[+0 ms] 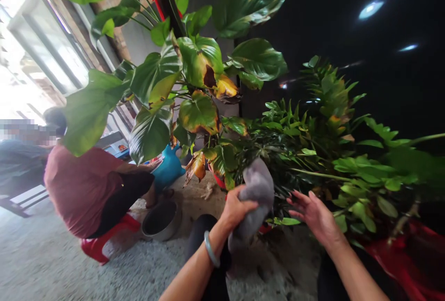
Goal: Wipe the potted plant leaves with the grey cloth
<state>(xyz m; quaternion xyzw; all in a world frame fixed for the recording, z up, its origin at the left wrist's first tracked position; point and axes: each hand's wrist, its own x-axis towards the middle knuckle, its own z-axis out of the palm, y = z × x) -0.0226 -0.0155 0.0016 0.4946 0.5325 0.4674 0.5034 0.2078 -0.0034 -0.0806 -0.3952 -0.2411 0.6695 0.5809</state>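
Note:
A crumpled grey cloth [259, 185] is gripped in my left hand [239, 210], thumb across its front. A pale bangle circles that wrist. To the right, my right hand [314, 217] has its fingers apart and holds nothing; its fingertips are close to the low green foliage [295, 159]. Just beyond the cloth stands a large-leaved potted plant [200, 113], several of its leaves browned or yellowed at the edges. The pots behind the leaves are mostly hidden.
On the left a person in a dark pink shirt [81, 185] sits on a red plastic stool [100, 240], near a grey basin [162, 222] and a blue bag-like thing [168, 169]. Another person sits farther left. Red material [406, 254] lies at lower right; a dark glossy wall [347, 22] rises behind.

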